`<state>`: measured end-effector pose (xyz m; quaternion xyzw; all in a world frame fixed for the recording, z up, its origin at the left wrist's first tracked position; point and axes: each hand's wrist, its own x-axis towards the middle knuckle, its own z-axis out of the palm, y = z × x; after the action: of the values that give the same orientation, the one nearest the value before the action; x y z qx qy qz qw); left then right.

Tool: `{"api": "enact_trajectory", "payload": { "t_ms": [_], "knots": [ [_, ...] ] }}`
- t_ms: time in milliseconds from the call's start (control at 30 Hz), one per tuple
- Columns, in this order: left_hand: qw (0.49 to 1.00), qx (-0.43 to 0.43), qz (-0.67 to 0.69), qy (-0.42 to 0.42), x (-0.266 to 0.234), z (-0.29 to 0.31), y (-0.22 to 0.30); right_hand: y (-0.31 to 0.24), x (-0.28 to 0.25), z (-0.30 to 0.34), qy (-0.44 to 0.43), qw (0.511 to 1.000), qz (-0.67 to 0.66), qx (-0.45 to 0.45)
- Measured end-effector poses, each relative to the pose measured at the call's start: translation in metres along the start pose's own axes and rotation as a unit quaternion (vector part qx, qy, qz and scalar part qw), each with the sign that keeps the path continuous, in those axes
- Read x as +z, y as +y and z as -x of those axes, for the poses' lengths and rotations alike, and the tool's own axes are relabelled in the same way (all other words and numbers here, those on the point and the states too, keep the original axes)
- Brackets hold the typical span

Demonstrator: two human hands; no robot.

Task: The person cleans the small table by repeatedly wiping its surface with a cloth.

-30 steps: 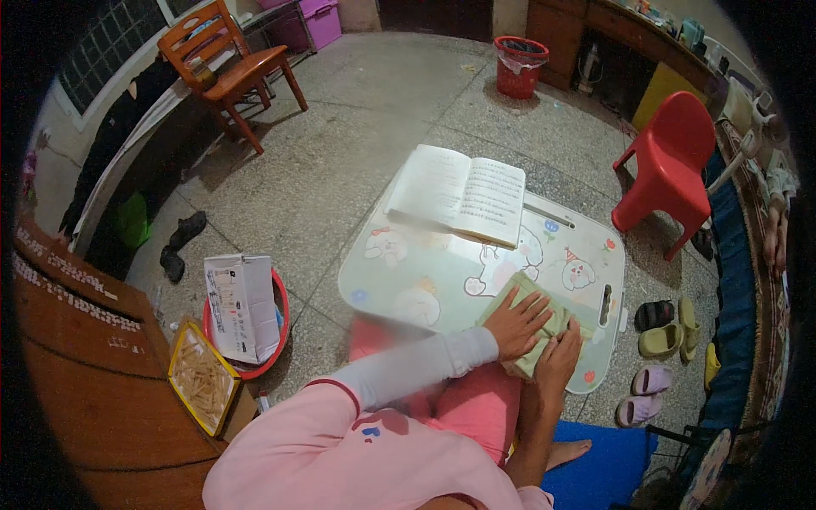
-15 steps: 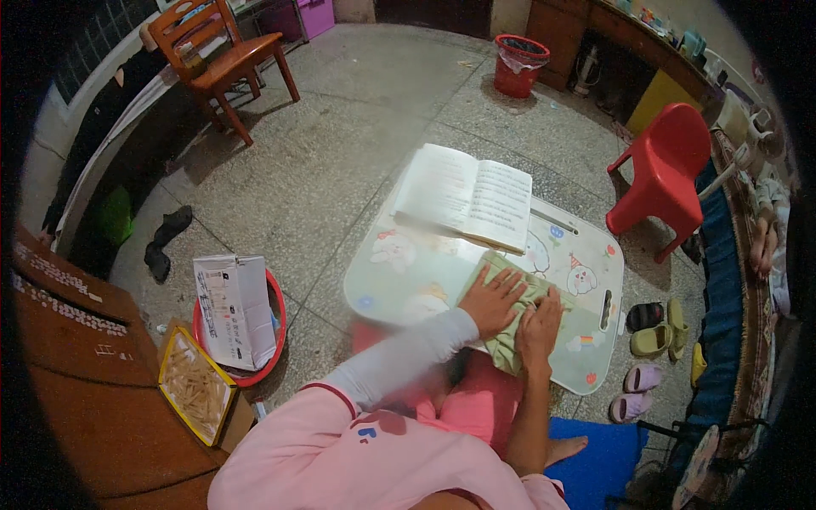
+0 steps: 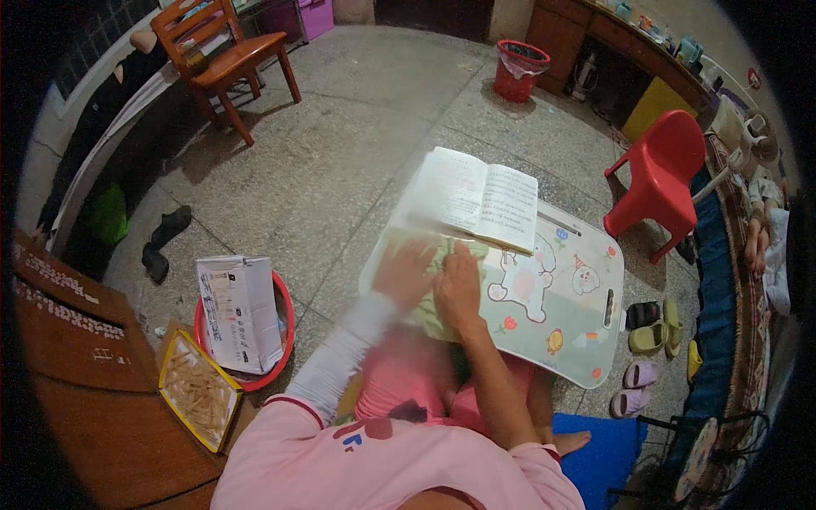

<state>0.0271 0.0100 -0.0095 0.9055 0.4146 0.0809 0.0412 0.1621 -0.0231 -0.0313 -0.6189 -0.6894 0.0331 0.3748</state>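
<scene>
Fingers flat, spread, both pressing cloth (image 3: pixel 429 293) on table (image 3: pixel 561 327): left hand (image 3: pixel 404 272) blurred, right hand (image 3: pixel 457 289) beside. Wiping step; next likely sweeps near book (image 3: pixel 478 200).

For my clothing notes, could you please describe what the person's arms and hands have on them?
The left hand is bare, below a long, close-fitting pale grey sleeve. The right hand and forearm are uncovered. Both emerge from a pink top with short sleeves edged in darker trim.
</scene>
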Motion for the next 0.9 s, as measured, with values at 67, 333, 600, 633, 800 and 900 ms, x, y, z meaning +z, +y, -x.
{"api": "enact_trajectory", "payload": {
  "t_ms": [67,333,600,633,800,900],
  "knots": [
    [0.997,-0.061,0.033,-0.041,-0.021,0.007,0.005,-0.004,0.008,0.001,0.025,0.999,0.0,-0.036],
    [0.993,-0.09,-0.014,-0.078,-0.035,0.042,0.022,-0.015,0.004,0.028,0.004,0.996,-0.035,-0.082],
    [0.994,-0.082,0.028,-0.069,-0.003,0.054,0.06,-0.013,-0.047,0.061,-0.103,0.995,0.002,0.014],
    [0.997,-0.055,0.016,-0.048,0.004,0.054,0.064,-0.01,-0.054,0.066,-0.07,0.997,-0.016,0.014],
    [0.997,0.06,0.021,-0.045,0.068,0.025,0.093,0.03,-0.088,0.095,-0.004,1.0,-0.008,-0.004],
    [0.991,0.11,0.042,-0.057,0.042,0.014,0.135,0.049,-0.118,0.108,-0.01,0.998,0.041,0.042]
  ]
}}
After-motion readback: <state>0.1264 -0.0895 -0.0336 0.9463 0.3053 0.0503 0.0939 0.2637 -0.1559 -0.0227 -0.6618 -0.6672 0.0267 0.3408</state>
